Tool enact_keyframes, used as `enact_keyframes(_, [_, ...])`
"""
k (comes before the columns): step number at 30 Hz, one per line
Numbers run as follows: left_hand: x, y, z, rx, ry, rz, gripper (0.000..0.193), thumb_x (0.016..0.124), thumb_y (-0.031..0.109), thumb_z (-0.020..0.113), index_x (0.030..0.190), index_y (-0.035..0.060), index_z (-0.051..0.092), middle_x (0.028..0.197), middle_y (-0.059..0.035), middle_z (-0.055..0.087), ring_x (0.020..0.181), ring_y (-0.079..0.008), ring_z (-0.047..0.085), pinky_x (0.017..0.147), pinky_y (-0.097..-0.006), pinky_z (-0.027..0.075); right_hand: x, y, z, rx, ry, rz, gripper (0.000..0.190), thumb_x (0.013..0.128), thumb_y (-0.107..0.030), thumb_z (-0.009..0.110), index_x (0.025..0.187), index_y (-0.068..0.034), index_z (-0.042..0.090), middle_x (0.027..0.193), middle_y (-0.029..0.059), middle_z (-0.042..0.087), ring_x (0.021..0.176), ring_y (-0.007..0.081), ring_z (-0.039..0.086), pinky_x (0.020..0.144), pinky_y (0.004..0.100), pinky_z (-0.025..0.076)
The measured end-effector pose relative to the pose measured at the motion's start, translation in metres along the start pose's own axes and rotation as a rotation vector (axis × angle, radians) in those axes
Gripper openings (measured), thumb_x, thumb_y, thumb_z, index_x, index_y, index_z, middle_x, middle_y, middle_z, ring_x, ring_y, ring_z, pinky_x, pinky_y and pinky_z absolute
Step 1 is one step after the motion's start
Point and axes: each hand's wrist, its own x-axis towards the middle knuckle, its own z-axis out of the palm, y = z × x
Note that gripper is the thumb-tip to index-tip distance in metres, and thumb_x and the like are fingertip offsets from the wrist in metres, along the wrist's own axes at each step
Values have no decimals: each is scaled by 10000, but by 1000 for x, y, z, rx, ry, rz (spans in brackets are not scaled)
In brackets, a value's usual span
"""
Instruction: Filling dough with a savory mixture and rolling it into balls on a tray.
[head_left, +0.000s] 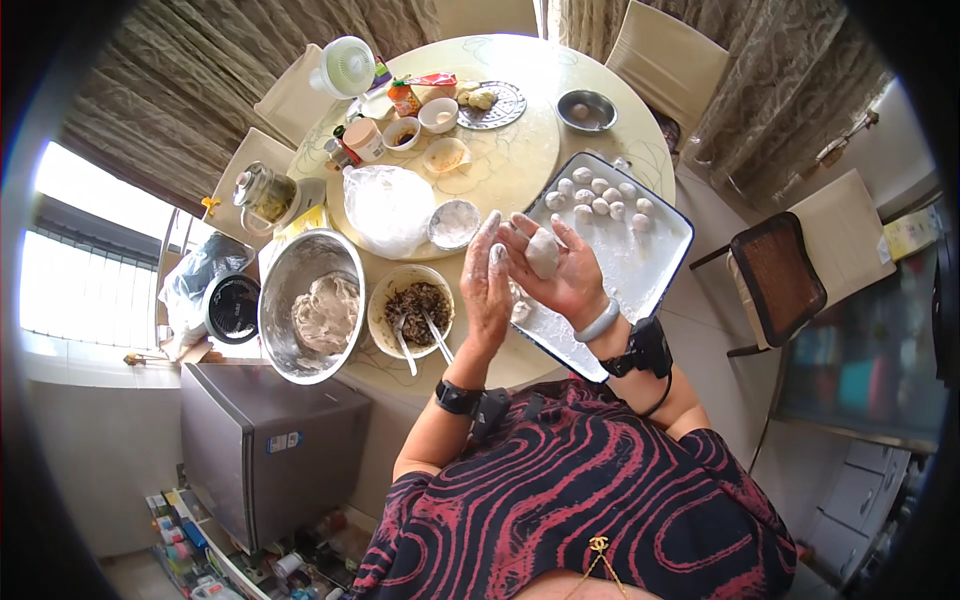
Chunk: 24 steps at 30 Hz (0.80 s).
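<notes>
A pale ball of dough rests in the cupped palm and fingers of my right hand. My left hand is raised close beside it, palm inward, fingers stretched out and dusted with flour; nothing shows in it. Under and beyond my right hand lies a white tray with a dark rim, strewn with flour. Several rounded dough balls sit at its far end, and more dough pieces are partly hidden by my hands. A small bowl of white flour stands just past my left hand.
Left of my hands are a filling bowl with two spoons and a steel bowl holding a dough mass. Beyond lie a plastic bag, a glass kettle, a small fan and a metal bowl.
</notes>
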Motion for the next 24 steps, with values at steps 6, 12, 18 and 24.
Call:
enact_keyframes(6, [-4,-18,-8,432,80,345,267,789,90,597,1053,49,609,1063,-147,568,1028,-319,501,904,-401,388,4,-2,-25,142,-222,56,490,937,-309,241,1301,-8,373,1328,211,404,1250,342,348,1058,456,242])
enact_keyframes(12, [-18,5,15,612,-19,246,418,632,256,752,985,71,624,936,-109,551,943,-297,470,857,-409,359,3,7,-22,86,-294,-61,563,924,-429,331,1366,-81,301,1442,206,199,1330,351,198,1079,496,181])
enact_keyframes(18, [-21,1,20,614,-52,216,401,623,255,753,929,54,589,890,-115,536,906,-295,462,818,-400,354,0,12,-20,-25,-241,-45,554,930,-429,324,1343,-60,318,1391,207,297,1274,302,322,1044,479,276])
enact_keyframes(24, [-9,-16,-3,477,-186,210,393,627,105,714,990,61,568,937,-110,568,901,-304,486,813,-402,381,-13,2,-36,-279,-119,-47,437,978,-290,255,1289,2,352,1213,163,490,1125,282,491,978,433,390])
